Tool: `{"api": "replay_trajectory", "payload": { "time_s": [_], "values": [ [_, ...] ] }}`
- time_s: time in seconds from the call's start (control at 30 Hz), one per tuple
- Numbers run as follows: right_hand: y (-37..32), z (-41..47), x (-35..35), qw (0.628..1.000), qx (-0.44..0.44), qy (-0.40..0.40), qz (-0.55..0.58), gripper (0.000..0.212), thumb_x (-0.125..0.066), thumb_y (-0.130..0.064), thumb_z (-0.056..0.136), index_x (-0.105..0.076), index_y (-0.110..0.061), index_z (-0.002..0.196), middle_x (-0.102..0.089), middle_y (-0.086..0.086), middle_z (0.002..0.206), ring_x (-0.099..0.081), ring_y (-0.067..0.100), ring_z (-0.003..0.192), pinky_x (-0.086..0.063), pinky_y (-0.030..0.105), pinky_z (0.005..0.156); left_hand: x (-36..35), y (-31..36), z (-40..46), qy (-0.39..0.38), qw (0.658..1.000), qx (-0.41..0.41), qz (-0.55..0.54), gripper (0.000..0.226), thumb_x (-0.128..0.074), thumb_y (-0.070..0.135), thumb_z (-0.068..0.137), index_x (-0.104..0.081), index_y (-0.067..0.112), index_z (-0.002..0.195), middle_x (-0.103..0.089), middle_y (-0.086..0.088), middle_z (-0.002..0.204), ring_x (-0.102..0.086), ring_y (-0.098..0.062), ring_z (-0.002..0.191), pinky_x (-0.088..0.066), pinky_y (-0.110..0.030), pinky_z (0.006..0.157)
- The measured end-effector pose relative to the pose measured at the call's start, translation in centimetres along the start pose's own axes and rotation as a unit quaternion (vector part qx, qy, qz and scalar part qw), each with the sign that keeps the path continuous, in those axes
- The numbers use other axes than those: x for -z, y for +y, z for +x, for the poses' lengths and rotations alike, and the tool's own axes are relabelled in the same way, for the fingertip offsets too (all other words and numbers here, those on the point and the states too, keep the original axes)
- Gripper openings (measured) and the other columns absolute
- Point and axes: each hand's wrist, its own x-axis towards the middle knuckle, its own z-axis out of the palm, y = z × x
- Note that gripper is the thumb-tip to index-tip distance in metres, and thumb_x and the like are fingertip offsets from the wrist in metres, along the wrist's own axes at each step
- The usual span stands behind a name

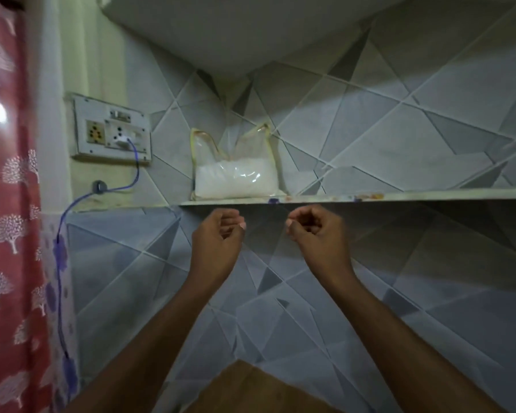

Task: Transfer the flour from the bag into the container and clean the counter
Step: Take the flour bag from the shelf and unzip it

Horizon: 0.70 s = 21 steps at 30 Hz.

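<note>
- Head view: flour bag (236, 171), clear plastic with yellowish edging, stands upright on a wall shelf (399, 195), at the shelf's left end, against the tiled wall (399, 120). White flour fills the lower part; the top is slack and open-looking.
- Left hand (218, 234) is raised just under the shelf edge, below the bag; fingers (236, 223) loosely curled, grasping nothing, not touching shelf or bag.
- Right hand (313, 231) is at the same height, near the left one but apart; fingers curled in more tightly, nothing in them that I can see.
- Switch/socket board (111, 129) on the wall left of the bag, with a white plug in it and a blue cable (63, 222) hanging down.
- Red patterned curtain (6, 234) at far left.
- Brown surface corner (251, 389) at bottom centre between the forearms; can't tell if it's the worktop.
- Container not in view.
</note>
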Motion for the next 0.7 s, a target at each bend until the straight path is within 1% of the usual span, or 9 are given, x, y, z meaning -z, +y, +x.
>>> {"api": "replay_trajectory", "payload": {
  "time_s": [0.13,0.2,0.33,0.4,0.47,0.53,0.6,0.63,0.7],
  "values": [
    [1.4,5.3,-2.8,0.999,0.032,-0.003,-0.003,0.010,-0.072,-0.011,0.087,-0.072,-0.020,0.089,-0.072,-0.005,0.082,-0.071,0.012,0.080,-0.062,0.040,0.079,0.4,-2.5,5.2,0.016,0.999,-0.008,0.050,0.017,-0.070,0.017,0.092,-0.066,0.017,0.108,-0.070,0.010,0.094,-0.066,0.004,0.085,-0.048,-0.003,0.075],
    [2.0,8.0,-4.3,0.998,0.060,-0.006,-0.020,0.007,-0.072,-0.012,0.087,-0.072,-0.018,0.091,-0.072,-0.005,0.083,-0.070,0.011,0.080,-0.063,0.039,0.078,0.7,-3.8,7.9,0.028,0.997,-0.017,0.076,0.019,-0.068,0.019,0.093,-0.066,0.015,0.111,-0.071,0.003,0.098,-0.068,-0.008,0.091,-0.051,-0.014,0.079],
    [1.8,13.4,-7.6,0.992,0.082,-0.029,-0.087,0.005,-0.071,-0.020,0.087,-0.072,-0.017,0.090,-0.070,-0.005,0.080,-0.068,0.011,0.077,-0.062,0.035,0.069,1.1,-6.3,14.1,0.026,0.993,-0.006,0.114,0.030,-0.068,0.024,0.092,-0.064,0.011,0.118,-0.069,-0.002,0.105,-0.065,-0.015,0.094,-0.047,-0.016,0.074],
    [1.5,16.6,-9.6,0.985,0.085,-0.038,-0.147,0.007,-0.071,-0.022,0.083,-0.072,-0.015,0.082,-0.069,-0.004,0.075,-0.065,0.012,0.075,-0.056,0.029,0.067,1.2,-7.6,17.9,0.033,0.993,0.004,0.113,0.034,-0.069,0.026,0.090,-0.064,0.011,0.120,-0.070,-0.004,0.107,-0.066,-0.018,0.096,-0.054,-0.028,0.083],
    [1.8,19.9,-11.9,0.977,0.068,-0.055,-0.196,0.012,-0.072,-0.023,0.079,-0.071,-0.010,0.079,-0.069,0.003,0.074,-0.065,0.016,0.076,-0.054,0.030,0.066,1.1,-9.1,21.7,0.046,0.993,0.017,0.107,0.034,-0.068,0.028,0.089,-0.064,0.012,0.120,-0.070,-0.006,0.110,-0.065,-0.020,0.099,-0.054,-0.034,0.092],
    [2.7,23.7,-14.8,0.965,0.046,-0.068,-0.248,0.023,-0.073,-0.026,0.076,-0.068,-0.004,0.082,-0.068,0.011,0.079,-0.065,0.024,0.076,-0.053,0.034,0.061,1.0,-11.2,25.6,0.049,0.993,0.024,0.109,0.036,-0.067,0.029,0.091,-0.062,0.011,0.123,-0.068,-0.007,0.117,-0.059,-0.018,0.101,-0.046,-0.029,0.089],
    [3.2,26.5,-15.8,0.950,0.011,-0.080,-0.301,0.032,-0.074,-0.030,0.074,-0.062,-0.004,0.089,-0.065,0.014,0.090,-0.060,0.025,0.077,-0.041,0.028,0.049,0.5,-12.1,28.1,0.039,0.993,0.026,0.112,0.042,-0.065,0.030,0.093,-0.058,0.010,0.130,-0.064,-0.009,0.127,-0.058,-0.020,0.107,-0.043,-0.030,0.088],
    [3.8,27.9,-16.9,0.942,-0.003,-0.082,-0.325,0.033,-0.073,-0.031,0.074,-0.059,-0.006,0.091,-0.063,0.015,0.097,-0.056,0.023,0.078,-0.034,0.026,0.048,0.2,-13.2,29.8,0.030,0.993,0.023,0.113,0.047,-0.064,0.031,0.094,-0.054,0.010,0.134,-0.060,-0.011,0.132,-0.057,-0.024,0.115,-0.043,-0.032,0.091],
    [5.0,30.4,-18.7,0.924,-0.018,-0.076,-0.374,0.033,-0.072,-0.028,0.076,-0.051,-0.009,0.094,-0.059,0.017,0.105,-0.050,0.022,0.080,-0.030,0.025,0.049,-0.3,-15.1,33.2,0.011,0.993,0.026,0.117,0.056,-0.064,0.031,0.094,-0.046,0.008,0.142,-0.054,-0.014,0.140,-0.052,-0.031,0.127,-0.043,-0.036,0.099]
  ]
}}
